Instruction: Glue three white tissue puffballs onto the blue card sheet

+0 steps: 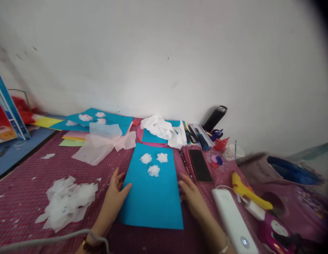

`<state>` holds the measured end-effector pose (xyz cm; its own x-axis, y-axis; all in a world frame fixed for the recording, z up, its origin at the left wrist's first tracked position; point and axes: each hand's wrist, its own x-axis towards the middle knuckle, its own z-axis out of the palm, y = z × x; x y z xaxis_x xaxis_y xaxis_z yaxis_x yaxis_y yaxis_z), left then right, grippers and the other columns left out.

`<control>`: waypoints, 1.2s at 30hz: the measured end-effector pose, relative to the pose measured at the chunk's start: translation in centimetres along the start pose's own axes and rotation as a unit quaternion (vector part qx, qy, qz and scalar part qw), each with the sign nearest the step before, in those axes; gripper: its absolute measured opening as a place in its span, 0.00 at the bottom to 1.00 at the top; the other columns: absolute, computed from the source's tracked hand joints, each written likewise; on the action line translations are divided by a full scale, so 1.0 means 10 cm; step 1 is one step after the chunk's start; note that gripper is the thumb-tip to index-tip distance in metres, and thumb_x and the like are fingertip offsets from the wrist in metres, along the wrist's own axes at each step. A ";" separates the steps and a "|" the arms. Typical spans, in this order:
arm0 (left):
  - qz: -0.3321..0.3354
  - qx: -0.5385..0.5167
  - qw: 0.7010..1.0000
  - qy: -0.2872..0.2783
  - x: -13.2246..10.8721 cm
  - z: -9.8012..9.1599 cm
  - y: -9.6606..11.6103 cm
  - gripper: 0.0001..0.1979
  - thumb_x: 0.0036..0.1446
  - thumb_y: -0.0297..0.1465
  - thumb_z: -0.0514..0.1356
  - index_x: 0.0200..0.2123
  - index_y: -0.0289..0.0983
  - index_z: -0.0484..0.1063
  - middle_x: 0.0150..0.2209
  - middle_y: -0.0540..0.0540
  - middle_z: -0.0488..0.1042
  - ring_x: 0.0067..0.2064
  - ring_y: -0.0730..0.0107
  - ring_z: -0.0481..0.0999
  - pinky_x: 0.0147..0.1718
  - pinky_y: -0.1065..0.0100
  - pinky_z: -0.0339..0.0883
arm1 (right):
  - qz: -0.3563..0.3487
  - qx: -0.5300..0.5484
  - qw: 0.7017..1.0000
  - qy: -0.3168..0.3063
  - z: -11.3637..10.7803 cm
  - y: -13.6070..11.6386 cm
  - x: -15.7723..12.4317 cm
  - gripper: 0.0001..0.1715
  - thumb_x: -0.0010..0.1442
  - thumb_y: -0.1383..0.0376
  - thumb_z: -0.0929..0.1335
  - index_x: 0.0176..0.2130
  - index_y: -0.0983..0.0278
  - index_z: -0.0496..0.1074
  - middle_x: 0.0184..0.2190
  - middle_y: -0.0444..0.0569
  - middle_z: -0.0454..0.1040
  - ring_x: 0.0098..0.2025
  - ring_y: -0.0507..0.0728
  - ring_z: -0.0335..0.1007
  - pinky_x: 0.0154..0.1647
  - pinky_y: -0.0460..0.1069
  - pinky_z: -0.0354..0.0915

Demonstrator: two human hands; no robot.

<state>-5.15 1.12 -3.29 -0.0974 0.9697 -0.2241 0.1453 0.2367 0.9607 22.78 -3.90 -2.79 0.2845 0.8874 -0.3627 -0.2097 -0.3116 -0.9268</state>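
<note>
A sheet of blue paper (153, 201) lies flat on the table in front of me. Three white crinkled tissue flowers (153, 170) sit in a cluster on its upper half. My left hand (117, 187) rests at the sheet's left edge, fingers apart and thumb over the paper. At the right edge is my right hand (189, 190), its fingers loosely spread beside the sheet; its fingertips are partly out of sight. Neither hand grips anything. Left of my left hand lies a pile of white tissue pieces (67, 203).
Another blue sheet (121, 121) with tissue flowers lies at the back left, near loose tissue (97, 148). To the right are a phone (200, 165), a white power bank (232, 218), a yellow glue gun (249, 194), scissors (190, 135) and a black bottle (215, 118). A grey cable (47, 240) crosses the front left.
</note>
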 end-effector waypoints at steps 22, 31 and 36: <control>-0.157 -0.264 0.915 -0.263 0.22 0.20 0.32 0.31 0.44 0.37 0.72 0.52 0.34 0.71 0.50 0.37 0.77 0.49 0.49 0.78 0.49 0.51 0.72 | -0.132 -0.157 0.977 -0.058 -0.02 -0.15 0.28 0.23 0.57 0.49 0.66 0.42 0.64 0.72 0.33 0.48 0.76 0.32 0.57 0.69 0.34 0.49 0.67; -0.138 -0.250 0.921 -0.263 0.20 0.14 0.35 0.33 0.43 0.39 0.72 0.52 0.33 0.72 0.49 0.35 0.77 0.48 0.46 0.78 0.50 0.50 0.72 | -0.189 -0.133 0.971 0.052 -0.09 -0.14 0.37 0.26 0.58 0.46 0.65 0.23 0.63 0.64 0.16 0.38 0.60 0.19 0.50 0.55 0.20 0.45 0.53; -0.192 -0.203 0.927 -0.251 0.16 0.06 0.46 0.34 0.45 0.40 0.71 0.54 0.34 0.68 0.45 0.38 0.79 0.45 0.47 0.80 0.45 0.51 0.75 | -0.137 0.054 0.989 0.008 -0.08 -0.18 0.35 0.31 0.57 0.44 0.67 0.18 0.62 0.59 0.10 0.36 0.54 0.13 0.47 0.48 0.14 0.43 0.48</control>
<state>-3.99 3.79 0.71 0.4197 0.7494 -0.5122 -0.1982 0.6263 0.7540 24.91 -0.54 -2.48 0.3586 0.9280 -0.1013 -0.2205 -0.0213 -0.9752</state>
